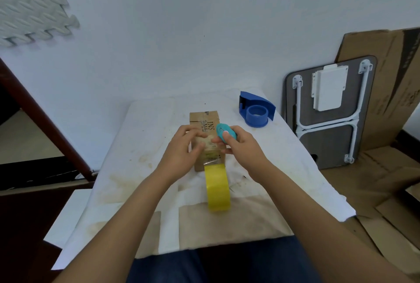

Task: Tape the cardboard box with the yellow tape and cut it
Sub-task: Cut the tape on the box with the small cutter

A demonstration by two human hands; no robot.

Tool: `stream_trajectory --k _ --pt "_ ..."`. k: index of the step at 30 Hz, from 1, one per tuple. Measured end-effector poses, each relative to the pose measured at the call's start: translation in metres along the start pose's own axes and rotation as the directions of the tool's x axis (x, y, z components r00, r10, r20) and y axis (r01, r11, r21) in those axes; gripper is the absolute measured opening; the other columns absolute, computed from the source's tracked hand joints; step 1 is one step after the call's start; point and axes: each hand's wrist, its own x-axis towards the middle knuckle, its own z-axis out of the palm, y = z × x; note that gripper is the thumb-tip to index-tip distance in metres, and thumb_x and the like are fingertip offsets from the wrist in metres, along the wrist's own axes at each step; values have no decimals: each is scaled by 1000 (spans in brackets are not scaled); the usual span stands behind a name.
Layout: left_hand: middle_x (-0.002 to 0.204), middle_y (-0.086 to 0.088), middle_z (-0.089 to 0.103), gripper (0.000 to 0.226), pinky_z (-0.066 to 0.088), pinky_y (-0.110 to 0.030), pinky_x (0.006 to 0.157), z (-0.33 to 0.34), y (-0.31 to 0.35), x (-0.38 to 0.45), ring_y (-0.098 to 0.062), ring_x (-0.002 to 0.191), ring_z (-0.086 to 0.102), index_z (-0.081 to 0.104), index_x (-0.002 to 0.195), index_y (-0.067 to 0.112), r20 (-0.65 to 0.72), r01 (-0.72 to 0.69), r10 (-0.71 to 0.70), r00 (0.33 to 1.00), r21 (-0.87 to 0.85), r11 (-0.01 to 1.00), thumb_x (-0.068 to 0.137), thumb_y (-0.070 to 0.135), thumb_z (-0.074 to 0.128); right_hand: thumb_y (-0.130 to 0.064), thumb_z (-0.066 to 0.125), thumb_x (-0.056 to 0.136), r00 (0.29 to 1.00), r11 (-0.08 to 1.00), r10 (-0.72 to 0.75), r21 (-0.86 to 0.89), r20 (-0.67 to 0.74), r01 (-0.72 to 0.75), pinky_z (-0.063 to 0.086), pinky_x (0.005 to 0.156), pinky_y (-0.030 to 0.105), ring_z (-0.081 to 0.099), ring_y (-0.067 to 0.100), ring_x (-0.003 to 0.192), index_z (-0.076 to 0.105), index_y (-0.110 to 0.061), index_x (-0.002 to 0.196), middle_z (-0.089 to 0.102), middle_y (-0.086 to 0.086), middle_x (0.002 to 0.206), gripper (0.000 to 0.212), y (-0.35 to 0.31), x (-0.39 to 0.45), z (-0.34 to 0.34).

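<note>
A small cardboard box lies on the white-covered table, its long side running away from me. My left hand rests flat on the box's left top, fingers spread and pressing down. My right hand hovers over the box's right side and grips a small round teal cutter with a white button. A strip of tape runs over the box's near end down to the yellow tape roll, which stands on edge on the table just in front of the box.
A blue tape dispenser sits at the table's far right. A folded grey lap table and flattened cardboard lean against the wall at right. A dark wooden frame stands left. My legs are under the near table edge.
</note>
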Motion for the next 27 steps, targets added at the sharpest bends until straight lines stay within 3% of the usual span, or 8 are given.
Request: stream_trajectory --k 2,5,9,11,14,18,23,27 --pt "111 5 58 9 54 -22 76 -8 8 -8 -5 85 63 64 99 25 -29 146 -150 988 -108 983 97 22 56 -27 49 100 999 995 -46 -91 -6 45 58 84 29 71 11 93 57 -12 123 75 0 99 29 0 4 2" --pt "95 -8 64 15 60 -29 65 -13 14 -21 -15 61 66 62 100 12 71 443 -445 893 -310 841 98 25 54 -32 50 99 996 963 -94 -251 10 93 56 87 32 69 10 95 59 -15 119 75 -2 100 28 0 8 2" --pt "101 -13 62 46 61 -29 66 -10 23 -38 -18 65 71 60 111 3 390 717 -606 693 -454 528 97 46 51 -35 51 98 993 945 -117 -305 29 120 53 80 27 68 8 92 59 -18 110 75 -4 94 23 0 9 3" --pt "108 -13 66 54 60 -27 64 -4 30 -41 -22 76 73 63 112 5 503 755 -568 652 -495 429 95 54 50 -36 51 98 992 941 -118 -313 43 126 50 74 23 67 6 88 59 -19 106 74 -4 92 21 1 9 3" --pt "101 -11 75 53 59 -26 64 5 37 -41 -20 82 74 67 113 12 536 743 -517 668 -522 419 90 58 54 -38 51 98 989 923 -131 -355 65 146 45 68 20 61 7 82 58 -22 101 69 -8 87 17 3 7 2" --pt "95 -8 77 32 60 -27 68 7 39 -36 -18 84 74 66 111 13 559 754 -510 653 -543 370 91 37 66 -36 52 97 987 932 -139 -326 76 157 39 61 12 58 3 72 57 -26 99 66 -10 85 12 5 3 2" --pt "104 -11 76 33 61 -31 74 1 36 -39 -21 88 73 63 119 16 612 778 -481 628 -504 375 90 29 69 -36 55 96 984 921 -164 -347 74 179 47 68 21 64 7 77 61 -23 99 74 -2 86 15 9 2 1" --pt "108 -12 76 32 61 -34 78 1 34 -39 -22 89 73 65 116 19 610 781 -488 624 -505 368 92 41 63 -39 54 96 977 876 -198 -433 78 212 46 65 21 61 9 78 62 -19 107 70 -3 94 24 16 1 4"
